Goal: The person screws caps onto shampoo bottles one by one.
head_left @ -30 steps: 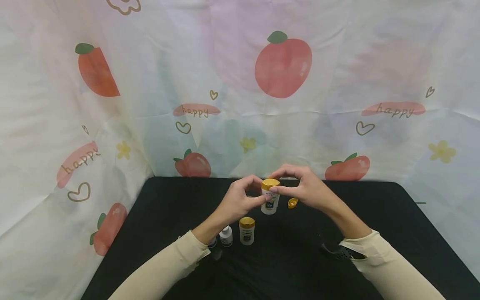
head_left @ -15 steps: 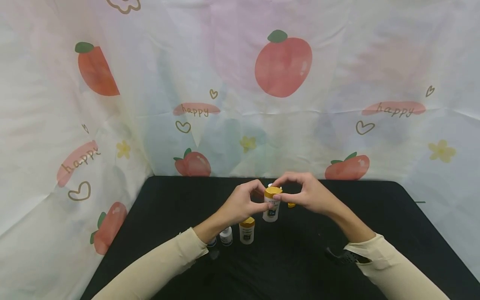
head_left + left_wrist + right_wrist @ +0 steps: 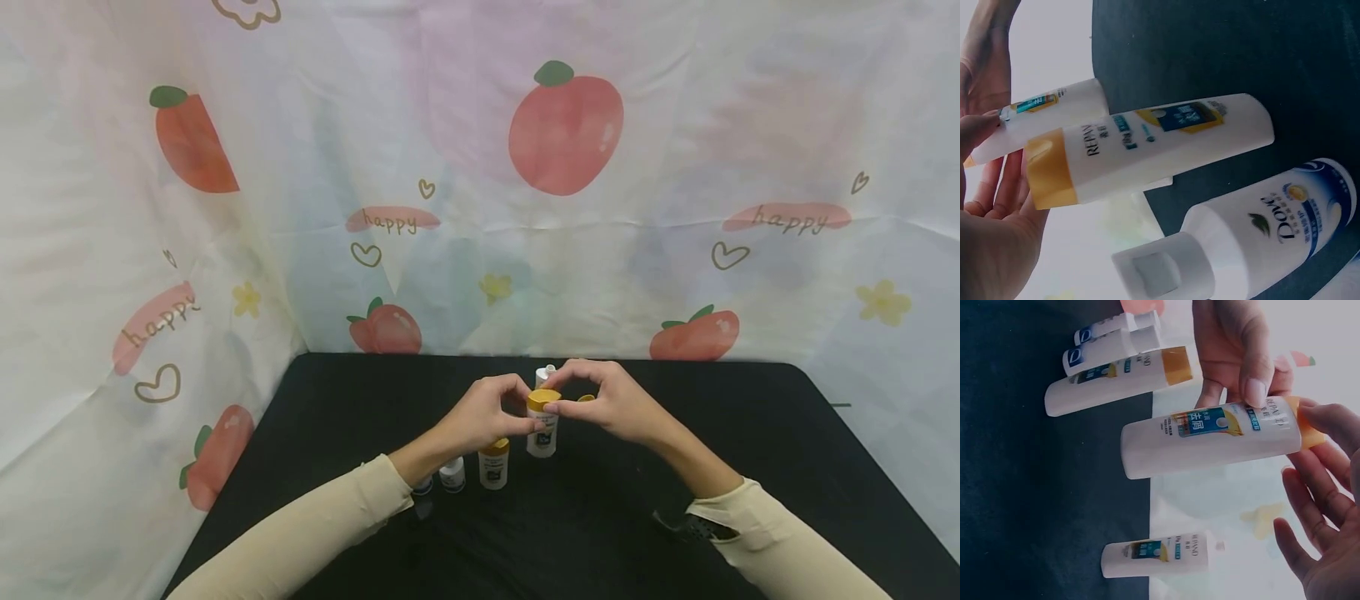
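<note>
A white shampoo bottle [image 3: 543, 435] with a golden cap [image 3: 543, 400] stands upright between my hands. My left hand [image 3: 480, 414] grips its upper body from the left, the thumb across the front. At the cap, my right hand [image 3: 622, 404] pinches with thumb and fingertips. Just left and nearer stands a matching gold-capped bottle [image 3: 494, 470], large in the left wrist view. Behind the held bottle shows a white bottle [image 3: 544, 375] whose top has no gold cap; its label matches in the right wrist view. A loose golden cap [image 3: 587, 398] lies partly hidden behind my right hand.
Two white-and-blue Dove bottles, one [image 3: 452, 475] beside the other [image 3: 423, 486], stand left of the gold-capped one, partly under my left forearm. Everything stands on a black-covered table [image 3: 600, 517]. A printed cloth [image 3: 465, 167] hangs along the back and left.
Both hands have come lower and nearer with the held bottle. The bare-topped bottle behind it has come into view, and the loose cap is now more covered by my right hand.
</note>
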Tool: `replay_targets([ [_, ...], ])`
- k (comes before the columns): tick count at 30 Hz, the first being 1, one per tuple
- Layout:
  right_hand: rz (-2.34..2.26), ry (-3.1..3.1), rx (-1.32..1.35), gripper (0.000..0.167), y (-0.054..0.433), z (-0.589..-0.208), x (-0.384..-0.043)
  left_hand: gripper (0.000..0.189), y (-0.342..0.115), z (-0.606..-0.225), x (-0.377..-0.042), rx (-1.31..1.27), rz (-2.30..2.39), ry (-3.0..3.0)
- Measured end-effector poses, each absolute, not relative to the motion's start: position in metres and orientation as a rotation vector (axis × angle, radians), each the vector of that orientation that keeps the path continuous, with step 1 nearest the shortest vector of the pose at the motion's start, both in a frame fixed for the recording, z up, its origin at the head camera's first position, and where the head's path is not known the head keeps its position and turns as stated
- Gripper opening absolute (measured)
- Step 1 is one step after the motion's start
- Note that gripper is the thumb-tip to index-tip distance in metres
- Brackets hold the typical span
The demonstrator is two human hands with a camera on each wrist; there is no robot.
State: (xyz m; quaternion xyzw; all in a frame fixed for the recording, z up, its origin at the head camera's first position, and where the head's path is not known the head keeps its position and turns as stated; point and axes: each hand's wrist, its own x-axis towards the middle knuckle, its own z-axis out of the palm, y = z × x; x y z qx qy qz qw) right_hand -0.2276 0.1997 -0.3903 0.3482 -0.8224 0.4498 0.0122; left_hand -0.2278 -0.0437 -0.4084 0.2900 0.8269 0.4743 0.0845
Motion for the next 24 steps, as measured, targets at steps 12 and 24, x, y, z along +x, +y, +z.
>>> replay_targets([
  [12,1.489,-2.593,1.098,0.025,0.202,-0.404,-0.23,0.021,-0.044,-0.416,-0.23,0.929,1.352,2.489],
  [24,1.537,-2.51,1.067,0.026,0.198,-0.424,-0.225,0.019,-0.045,-0.424,-0.23,0.908,1.297,2.483],
])
